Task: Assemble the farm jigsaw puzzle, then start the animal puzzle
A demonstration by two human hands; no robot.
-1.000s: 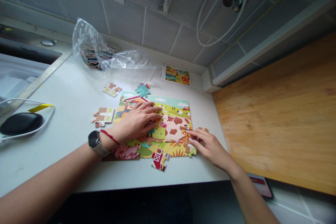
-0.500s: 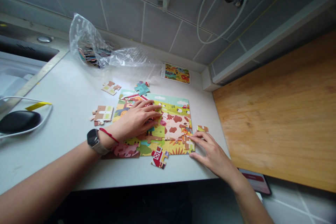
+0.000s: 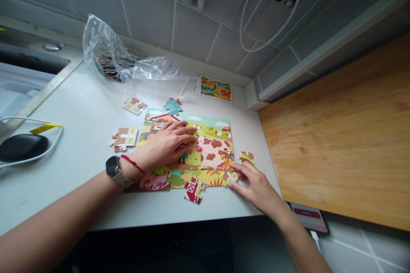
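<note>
A farm-scene jigsaw puzzle (image 3: 215, 141) lies on the counter, with a spotted cow in its right half. My left hand (image 3: 175, 140) rests flat across its upper middle, fingers spread, hiding the pieces below. At the puzzle's lower right corner, my right hand (image 3: 251, 181) grips a jigsaw piece (image 3: 229, 175) between thumb and fingertips. That piece sits askew over the pieces beneath. Just beyond these fingers is a loose brown-and-green piece (image 3: 247, 157). A red barn piece (image 3: 194, 190) overlaps the puzzle's near edge.
Loose pieces (image 3: 124, 137) lie left of the puzzle, and teal ones (image 3: 173, 106) touch its top edge. Behind are a clear plastic bag (image 3: 110, 57) of pieces and a picture card (image 3: 214, 88). A wooden board (image 3: 339, 136) borders the right; a black mouse-shaped object (image 3: 24, 150) lies left.
My right hand has shifted slightly, and the piece in its fingers has turned, now lying at a slant over the corner. My left hand stays in place.
</note>
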